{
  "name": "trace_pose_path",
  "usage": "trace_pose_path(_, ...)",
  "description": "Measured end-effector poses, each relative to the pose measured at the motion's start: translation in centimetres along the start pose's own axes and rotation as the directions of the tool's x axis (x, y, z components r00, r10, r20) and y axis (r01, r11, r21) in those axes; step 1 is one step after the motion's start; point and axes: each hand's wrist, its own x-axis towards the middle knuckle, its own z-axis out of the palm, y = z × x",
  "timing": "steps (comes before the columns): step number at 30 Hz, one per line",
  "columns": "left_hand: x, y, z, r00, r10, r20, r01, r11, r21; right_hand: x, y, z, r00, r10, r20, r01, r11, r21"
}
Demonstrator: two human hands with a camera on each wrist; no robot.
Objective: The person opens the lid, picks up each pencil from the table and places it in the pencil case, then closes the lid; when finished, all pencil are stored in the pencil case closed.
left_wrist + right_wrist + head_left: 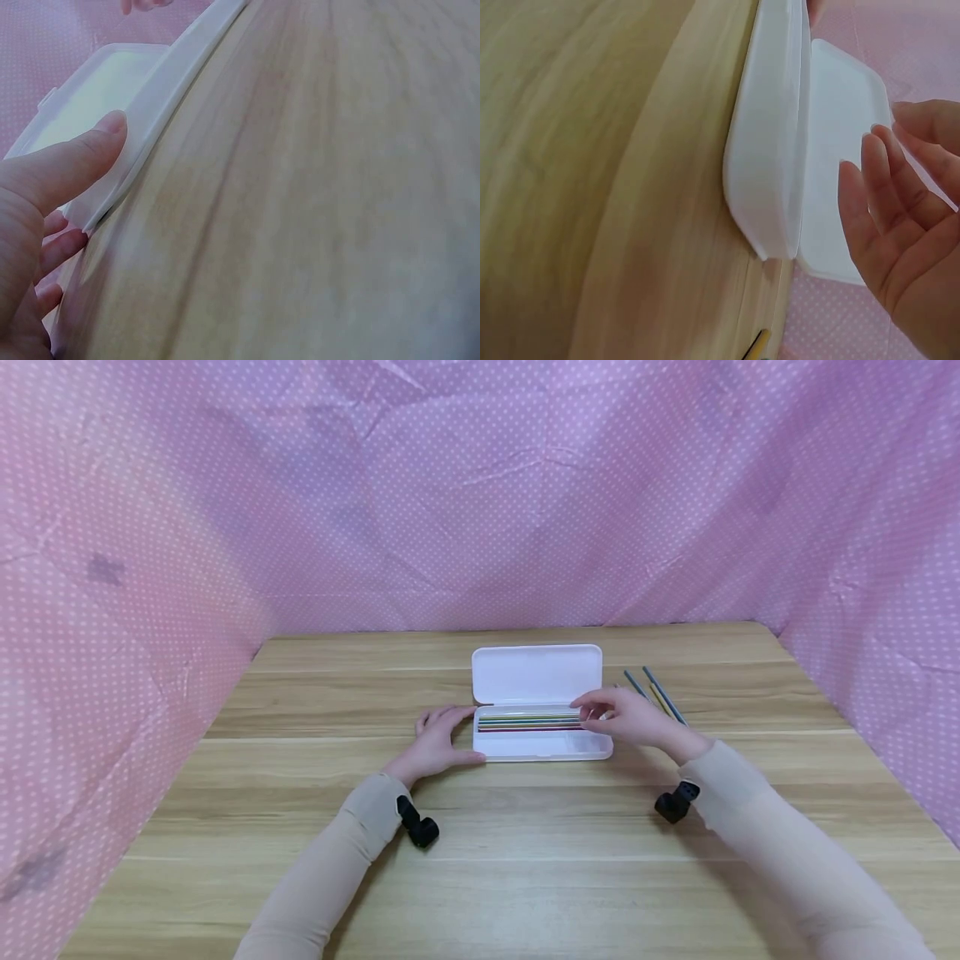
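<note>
A white pencil case (543, 747) lies with its lid (537, 674) raised at the back. Several coloured pencils (525, 722) lie lengthwise inside it. My left hand (435, 750) rests at the case's left end, thumb on the front corner and fingers by the back corner. In the left wrist view, the straight thumb (82, 161) touches the case's white wall. Over the case's right end hovers my right hand (618, 714), its fingers loosely bent. Nothing shows between thumb and fingertips in the right wrist view, where the fingers (885, 180) stand before the lid.
More pencils, blue (660, 689) and yellow (659, 700), lie on the wooden table (525, 860) right of the case, partly behind my right hand. A pink dotted cloth (480, 527) hangs behind the table and along its sides.
</note>
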Motion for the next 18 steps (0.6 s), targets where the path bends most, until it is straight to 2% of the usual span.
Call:
trace_pose_path(8,0.0,-0.1,0.2,1.000,0.007,-0.003,-0.007,1.000,-0.007,-2.0,1.4,-0.8,0.999,0.018,-0.047,-0.016,0.999,0.032)
trace_pose_path(18,0.0,-0.1,0.2,1.000,0.009,-0.012,-0.010,1.000,-0.009,-4.6,3.6,-2.3,0.993,0.041,-0.113,-0.041,0.999,0.000)
